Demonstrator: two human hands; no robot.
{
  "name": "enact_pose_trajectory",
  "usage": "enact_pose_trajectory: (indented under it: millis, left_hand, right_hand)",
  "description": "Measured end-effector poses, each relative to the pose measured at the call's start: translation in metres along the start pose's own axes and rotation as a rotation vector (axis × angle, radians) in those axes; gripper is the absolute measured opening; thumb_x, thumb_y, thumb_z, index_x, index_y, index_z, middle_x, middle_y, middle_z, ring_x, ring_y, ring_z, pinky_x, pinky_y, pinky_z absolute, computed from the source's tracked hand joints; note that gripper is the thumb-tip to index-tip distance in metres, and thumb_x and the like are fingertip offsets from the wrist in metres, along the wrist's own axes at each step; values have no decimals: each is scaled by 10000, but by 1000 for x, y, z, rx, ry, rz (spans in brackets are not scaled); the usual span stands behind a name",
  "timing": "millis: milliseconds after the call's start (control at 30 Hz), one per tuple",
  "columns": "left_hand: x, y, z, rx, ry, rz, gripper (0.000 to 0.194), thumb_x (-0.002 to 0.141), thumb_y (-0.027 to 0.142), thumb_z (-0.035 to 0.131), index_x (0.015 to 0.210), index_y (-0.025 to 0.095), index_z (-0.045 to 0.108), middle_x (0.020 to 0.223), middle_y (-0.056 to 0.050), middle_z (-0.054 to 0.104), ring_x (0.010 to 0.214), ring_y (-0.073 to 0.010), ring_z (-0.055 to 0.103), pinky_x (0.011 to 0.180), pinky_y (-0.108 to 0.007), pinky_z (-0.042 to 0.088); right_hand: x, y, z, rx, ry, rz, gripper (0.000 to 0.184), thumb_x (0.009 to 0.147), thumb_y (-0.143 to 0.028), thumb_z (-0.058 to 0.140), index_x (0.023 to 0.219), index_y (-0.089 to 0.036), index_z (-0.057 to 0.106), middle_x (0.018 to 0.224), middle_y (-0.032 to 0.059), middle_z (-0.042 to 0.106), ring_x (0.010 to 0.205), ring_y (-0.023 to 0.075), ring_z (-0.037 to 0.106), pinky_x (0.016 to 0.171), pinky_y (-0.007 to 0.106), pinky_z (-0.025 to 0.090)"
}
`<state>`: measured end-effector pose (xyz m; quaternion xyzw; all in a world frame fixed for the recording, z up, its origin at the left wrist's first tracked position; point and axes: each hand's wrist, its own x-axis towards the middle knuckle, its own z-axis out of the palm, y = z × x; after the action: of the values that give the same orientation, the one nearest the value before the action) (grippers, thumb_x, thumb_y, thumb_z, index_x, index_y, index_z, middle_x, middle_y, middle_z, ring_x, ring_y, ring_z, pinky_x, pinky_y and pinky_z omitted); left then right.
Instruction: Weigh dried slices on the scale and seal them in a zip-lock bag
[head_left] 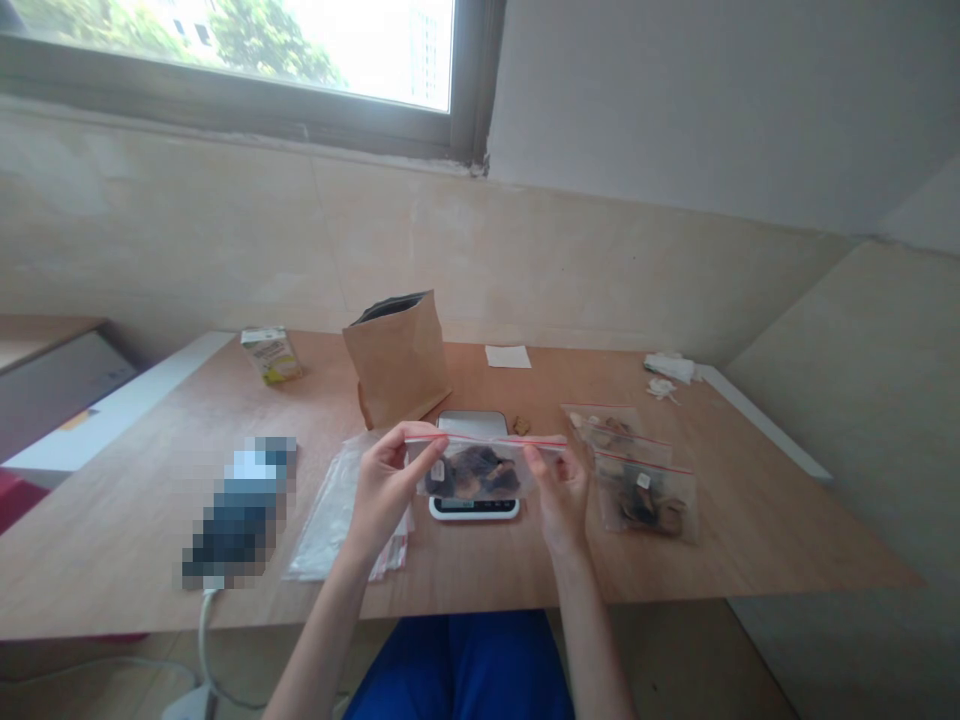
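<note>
Between my two hands a clear zip bag point(476, 472) with a red seal line is held up, dark dried pieces and a small white label inside it. My left hand point(394, 475) pinches its upper left corner, thumb on the seal. The upper right part is gripped by my right hand point(556, 485), thumb also near the seal. Behind and below the bag stands a kitchen scale point(472, 510), its platform and display partly covered by the bag. A stack of flat clear zip bags point(330, 525) lies beside my left hand. To the right rest filled zip bags point(646, 500).
An open brown paper pouch point(397, 355) stands behind the scale. A small brown piece point(521, 425) lies near the scale. Further back are a small carton point(271, 355), a white paper point(508, 357) and crumpled white items point(670, 368). A pixelated object point(244, 505) with a cable point(204, 640) lies left.
</note>
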<state>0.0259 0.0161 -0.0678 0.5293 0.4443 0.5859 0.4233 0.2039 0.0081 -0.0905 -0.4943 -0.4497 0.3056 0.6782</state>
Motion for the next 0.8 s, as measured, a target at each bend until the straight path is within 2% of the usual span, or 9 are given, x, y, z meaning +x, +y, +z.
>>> enact_pose_trajectory:
  millis: [100,167,267,433,567,800]
  left_hand:
    - [-1,-1,3,-38,-32,-1,218,725,374,665,739,161,621,747,-16,638,676,-120,580,611,-209,453]
    - [-3,-3,6,-59,-33,-5,214,744,380,647,779,173,605,744,-4,633,666,-112,579,606,-204,452]
    - [-4,-6,10,-84,-25,-19,222,746,391,643,818,187,594,764,3,638,681,-110,588,621,-203,460]
    - [-4,-9,11,-92,-19,-78,293,680,386,705,881,187,627,832,-10,673,739,-132,624,689,-229,492]
    - [-3,-8,11,-43,-52,-84,245,695,390,689,790,164,680,804,-33,680,732,-148,625,671,-235,492]
    - [-3,-4,6,-29,-63,-75,208,682,362,706,735,161,697,782,-53,688,733,-159,623,663,-239,488]
  right_hand:
    - [0,4,1,36,-18,-3,191,719,-365,665,788,-188,669,768,27,687,735,162,636,705,290,507]
    - [0,4,3,48,-98,-9,202,736,-361,656,844,-192,665,820,29,691,755,161,641,722,293,511]
    - [1,1,6,30,-217,-19,178,769,-350,631,824,-186,675,812,35,698,770,173,650,741,311,515]
    - [0,-1,6,16,-174,17,184,752,-358,653,765,-178,687,725,39,704,682,179,655,656,302,530]
    - [0,-1,4,14,-197,29,170,753,-346,653,758,-180,689,643,27,689,613,174,647,609,294,534]
    - [2,-7,0,-77,-192,-49,144,735,-315,659,711,-181,704,658,24,687,622,163,633,603,283,526]
